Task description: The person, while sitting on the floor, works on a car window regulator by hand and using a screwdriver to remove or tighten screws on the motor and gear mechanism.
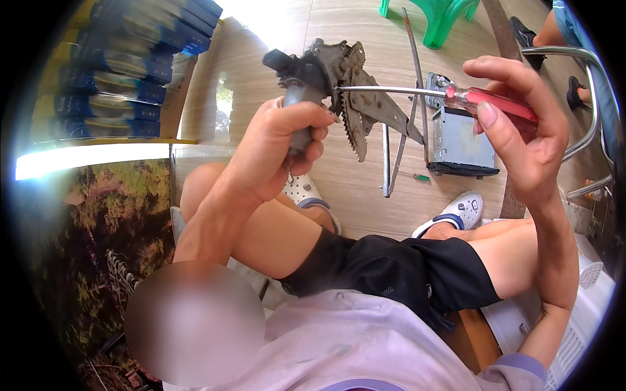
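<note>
The left hand (pixel 274 146) is closed around the dark cylindrical motor body of a window regulator assembly (pixel 332 78), which it holds up in the air above the knees, over the pale tiled floor (pixel 365 195). From this motor, a flat metal plate with a toothed sector gear (pixel 355 127) goes to the right and downward, and thin metal arms hang below it. The right hand (pixel 521 130) is closed on the red transparent handle of a screwdriver (pixel 456 96), with the thumb on the near side of the handle and the fingers curled over the top; the steel shaft goes to the left and its tip touches the assembly just beside the gear teeth. The assembly looks like stiff steel and rather heavy, with most of the weight at the motor, so I judge the motor body to be the good place to hold; the teeth and the plate edges look sharp and perhaps greasy, and the long arms could swing. Right of the assembly and lower, a grey car radio unit (pixel 460 140) lies on the floor, and a small green-handled screwdriver (pixel 417 176) lies just beside it. Above the assembly stands a green plastic stool (pixel 437 16), and far to the left are stacked blue boxes (pixel 130 65).
</note>
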Action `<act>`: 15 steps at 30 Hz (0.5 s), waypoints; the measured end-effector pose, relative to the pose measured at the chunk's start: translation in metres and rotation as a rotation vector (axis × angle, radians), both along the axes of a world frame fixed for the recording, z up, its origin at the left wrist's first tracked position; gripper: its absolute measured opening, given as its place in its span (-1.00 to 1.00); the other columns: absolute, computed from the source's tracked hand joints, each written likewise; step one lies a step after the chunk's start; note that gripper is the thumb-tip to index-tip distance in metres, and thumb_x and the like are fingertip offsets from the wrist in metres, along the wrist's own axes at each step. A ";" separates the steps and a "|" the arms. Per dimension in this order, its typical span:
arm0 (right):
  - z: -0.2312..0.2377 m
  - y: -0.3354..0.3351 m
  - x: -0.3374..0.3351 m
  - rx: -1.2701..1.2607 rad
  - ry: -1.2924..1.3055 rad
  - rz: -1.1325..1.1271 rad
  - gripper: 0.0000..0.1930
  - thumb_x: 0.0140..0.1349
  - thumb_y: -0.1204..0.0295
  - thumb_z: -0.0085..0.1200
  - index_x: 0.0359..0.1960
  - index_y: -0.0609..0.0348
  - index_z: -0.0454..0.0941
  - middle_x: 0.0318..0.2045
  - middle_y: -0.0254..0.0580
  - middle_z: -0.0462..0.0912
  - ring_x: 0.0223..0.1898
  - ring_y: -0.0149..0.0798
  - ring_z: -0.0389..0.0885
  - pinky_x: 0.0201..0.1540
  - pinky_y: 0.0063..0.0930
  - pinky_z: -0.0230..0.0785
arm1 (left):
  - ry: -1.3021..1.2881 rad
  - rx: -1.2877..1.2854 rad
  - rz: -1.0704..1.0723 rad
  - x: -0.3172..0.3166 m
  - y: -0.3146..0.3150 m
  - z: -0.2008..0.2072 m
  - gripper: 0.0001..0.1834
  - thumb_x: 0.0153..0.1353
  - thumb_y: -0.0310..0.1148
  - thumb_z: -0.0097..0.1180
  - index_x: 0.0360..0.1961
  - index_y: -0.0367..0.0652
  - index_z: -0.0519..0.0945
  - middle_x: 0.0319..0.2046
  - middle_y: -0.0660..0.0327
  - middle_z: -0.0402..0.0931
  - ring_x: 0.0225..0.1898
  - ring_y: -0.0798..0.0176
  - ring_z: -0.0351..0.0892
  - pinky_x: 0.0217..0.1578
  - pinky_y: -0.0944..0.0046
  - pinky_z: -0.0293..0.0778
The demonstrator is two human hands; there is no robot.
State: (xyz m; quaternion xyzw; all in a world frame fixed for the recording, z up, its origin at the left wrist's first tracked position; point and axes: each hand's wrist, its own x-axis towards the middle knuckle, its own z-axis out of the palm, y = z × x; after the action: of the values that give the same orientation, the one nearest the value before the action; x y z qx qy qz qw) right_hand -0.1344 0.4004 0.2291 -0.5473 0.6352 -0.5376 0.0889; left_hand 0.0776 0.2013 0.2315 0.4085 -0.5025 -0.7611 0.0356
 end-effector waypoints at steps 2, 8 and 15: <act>0.005 0.003 -0.001 -0.032 0.165 0.044 -0.71 0.42 0.37 0.02 0.04 0.33 0.52 -0.12 -0.13 0.64 -0.46 -0.54 0.49 -0.45 -0.65 0.38 | 0.010 -0.011 -0.002 -0.001 0.000 0.000 -0.82 0.12 -0.36 0.19 -0.55 -0.09 0.47 -0.59 0.35 0.42 -0.65 0.48 0.40 -0.72 0.45 0.13; 0.014 0.005 0.007 0.306 -0.328 -0.055 -0.74 0.32 0.51 0.07 0.01 0.33 0.53 -0.02 -0.08 0.58 -0.32 -0.47 0.53 -0.29 -0.63 0.40 | 0.002 -0.012 0.009 0.002 0.000 0.000 -0.83 0.12 -0.37 0.19 -0.54 -0.11 0.47 -0.59 0.34 0.42 -0.66 0.48 0.41 -0.74 0.45 0.14; 0.021 0.005 0.008 0.191 -0.038 0.024 -0.75 0.20 0.55 0.17 -0.08 0.30 0.58 -0.21 -0.23 0.66 -0.18 -0.38 0.67 -0.11 -0.57 0.49 | -0.002 0.003 0.004 0.000 0.002 0.000 -0.83 0.10 -0.37 0.20 -0.54 -0.11 0.47 -0.58 0.33 0.43 -0.66 0.47 0.41 -0.73 0.44 0.17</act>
State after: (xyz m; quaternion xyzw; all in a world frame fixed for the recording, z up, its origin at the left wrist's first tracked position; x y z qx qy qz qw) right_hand -0.1269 0.4053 0.2505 -0.5336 0.6753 -0.4837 0.1589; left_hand 0.0772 0.2030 0.2315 0.4103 -0.5005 -0.7615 0.0361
